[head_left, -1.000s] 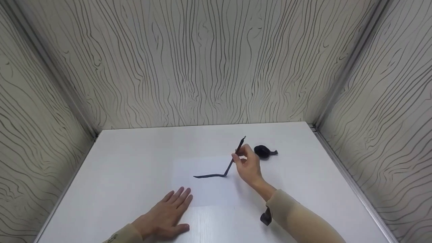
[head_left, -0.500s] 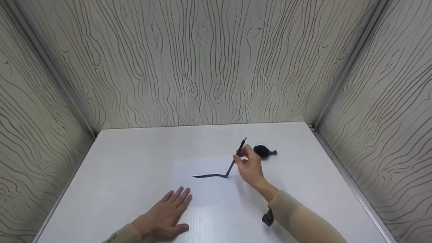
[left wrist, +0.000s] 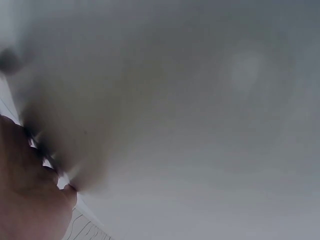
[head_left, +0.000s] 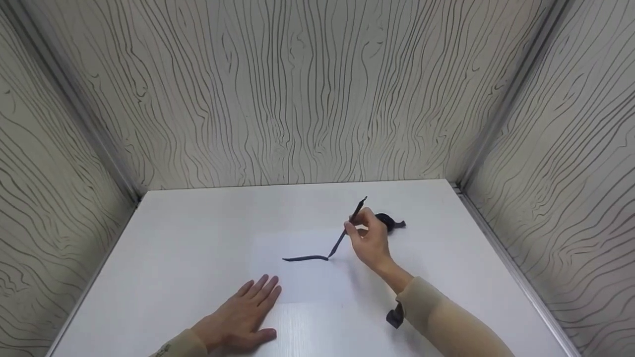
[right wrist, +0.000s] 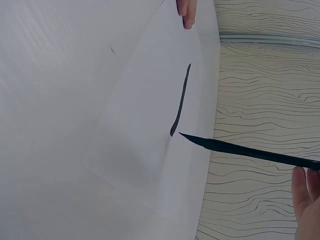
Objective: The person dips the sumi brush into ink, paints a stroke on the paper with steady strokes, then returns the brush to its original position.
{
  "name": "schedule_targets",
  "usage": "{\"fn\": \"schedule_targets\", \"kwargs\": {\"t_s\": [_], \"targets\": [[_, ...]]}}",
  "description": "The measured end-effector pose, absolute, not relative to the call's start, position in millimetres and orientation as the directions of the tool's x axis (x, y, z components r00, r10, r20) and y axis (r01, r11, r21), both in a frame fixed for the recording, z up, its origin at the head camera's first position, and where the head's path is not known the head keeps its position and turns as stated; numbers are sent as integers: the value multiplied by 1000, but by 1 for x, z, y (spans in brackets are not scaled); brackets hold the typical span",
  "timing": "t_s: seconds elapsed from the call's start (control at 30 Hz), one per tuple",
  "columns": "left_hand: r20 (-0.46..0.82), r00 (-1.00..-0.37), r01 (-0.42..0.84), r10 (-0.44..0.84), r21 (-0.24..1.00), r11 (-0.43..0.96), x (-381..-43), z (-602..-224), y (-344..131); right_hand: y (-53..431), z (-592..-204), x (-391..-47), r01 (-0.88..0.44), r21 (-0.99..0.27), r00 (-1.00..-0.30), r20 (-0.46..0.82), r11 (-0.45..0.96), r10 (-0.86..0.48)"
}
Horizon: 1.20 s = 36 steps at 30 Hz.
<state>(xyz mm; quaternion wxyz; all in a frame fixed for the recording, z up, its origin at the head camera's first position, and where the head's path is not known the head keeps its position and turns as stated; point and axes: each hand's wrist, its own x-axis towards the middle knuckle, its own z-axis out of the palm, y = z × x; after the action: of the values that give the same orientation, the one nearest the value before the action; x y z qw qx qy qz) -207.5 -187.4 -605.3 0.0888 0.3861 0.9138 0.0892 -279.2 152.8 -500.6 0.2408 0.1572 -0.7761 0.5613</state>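
My right hand (head_left: 369, 240) pinches a dark paintbrush (head_left: 339, 244) partway up its handle. A single black stroke (head_left: 305, 258) runs across a white sheet of paper (head_left: 307, 282), slightly wavy and thicker at its right end. In the right wrist view the pointed tip of the brush (right wrist: 225, 146) sits just off that thick end, a small gap showing between them. My left hand (head_left: 243, 315) lies flat, palm down, its straight fingertips on the sheet's near left part. Its palm and finger edges (left wrist: 30, 190) show at the left wrist view's lower left.
Just beyond my right hand rests a small round black object (head_left: 387, 221) with a short stub, partly hidden by the hand. The white table (head_left: 198, 223) meets wood-patterned walls (head_left: 297, 99) at the back and sides. A black wrist device (head_left: 395, 317) hangs below my right sleeve.
The brush tip has lifted from the paper at the right end of the stroke and shifted slightly left. The right hand rose a little, now covering more of the black object. The left hand stayed put.
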Motion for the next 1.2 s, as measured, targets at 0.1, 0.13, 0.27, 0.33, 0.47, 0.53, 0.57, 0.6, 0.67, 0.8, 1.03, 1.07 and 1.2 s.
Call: {"fn": "schedule_targets", "kwargs": {"t_s": [0.1, 0.13, 0.27, 0.33, 0.47, 0.53, 0.57, 0.6, 0.67, 0.8, 1.03, 1.07, 1.2], "targets": [[-79, -683, 699, 727, 221, 680, -208, -606, -189, 156, -496, -282, -536, -785, -822, 569, 311, 20], [-72, -680, 703, 730, 217, 677, -208, -606, -189, 157, -495, -283, -543, -780, -818, 576, 311, 17], [-69, -675, 710, 735, 214, 671, -208, -607, -189, 163, -489, -286, -569, -753, -796, 606, 330, 9], [-72, -674, 709, 735, 215, 672, -208, -606, -188, 167, -487, -287, -580, -740, -785, 620, 342, 10], [-66, -671, 716, 738, 197, 669, -208, -605, -188, 176, -485, -289, -609, -708, -756, 654, 358, 9], [-64, -671, 719, 739, 189, 669, -208, -604, -189, 181, -483, -290, -617, -697, -746, 666, 366, 12], [-63, -670, 719, 739, 188, 669, -208, -604, -189, 183, -483, -290, -619, -693, -743, 670, 369, 11], [-68, -671, 717, 738, 192, 670, -208, -604, -189, 186, -482, -290, -618, -691, -742, 670, 374, 12], [-75, -670, 715, 738, 201, 670, -208, -603, -190, 191, -482, -291, -622, -685, -738, 675, 380, 10], [-90, -670, 711, 737, 208, 671, -208, -603, -190, 202, -480, -291, -634, -673, -726, 688, 382, 7], [-80, -673, 711, 735, 203, 673, -208, -605, -190, 218, -476, -294, -698, -582, -650, 760, 417, -26], [-75, -673, 712, 736, 201, 672, -208, -605, -190, 221, -476, -295, -706, -567, -638, 769, 424, -34], [-57, -672, 719, 739, 193, 668, -206, -606, -189, 233, -482, -302, -736, -517, -600, 797, 437, -68]]}}
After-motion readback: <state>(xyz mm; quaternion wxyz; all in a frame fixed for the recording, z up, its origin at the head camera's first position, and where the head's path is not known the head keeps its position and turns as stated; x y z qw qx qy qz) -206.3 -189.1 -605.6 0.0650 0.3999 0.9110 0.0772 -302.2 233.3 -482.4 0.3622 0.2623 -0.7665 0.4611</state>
